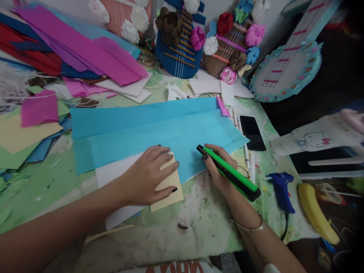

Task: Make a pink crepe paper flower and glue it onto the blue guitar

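Note:
My left hand (152, 172) lies with fingers spread over a small cream-coloured card (166, 197), pressing it against the layers beneath. Under that card are a white sheet (116, 168) and a long, creased sheet of turquoise paper (136, 131). In my right hand (220, 167) is a green and black box cutter (230, 172), its nose pointing up and to the left above the turquoise paper. Whether its blade is out cannot be made out. The fingers of the right hand wrap round the cutter's body.
Several decorated paper instruments (178, 53) lean along the back. Coloured crepe paper (85, 45) is piled at the left. To the right are a black phone (252, 132), a blue glue gun (281, 191) with its cord, a yellow banana-shaped object (317, 212) and a white patterned cup (309, 140).

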